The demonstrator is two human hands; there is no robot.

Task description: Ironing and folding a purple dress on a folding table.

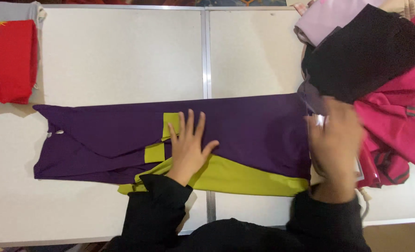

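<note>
A garment [123,135] is lying lengthwise across the table [123,60]. The left hand [187,145] is resting on its middle; the right hand [334,142] is sitting at its right end, beside a clothes pile [380,70]. Folded clothes [9,56] are lying far left.

A small white tag [360,169] pokes out just beyond the blurred right hand [334,142], against the pink clothing; no packages, signs or screens show.

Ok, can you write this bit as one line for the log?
left hand: flat on purple and lime garment | right hand: blurred, at garment's right end | white table | clothes pile right | red folded cloth left
</note>
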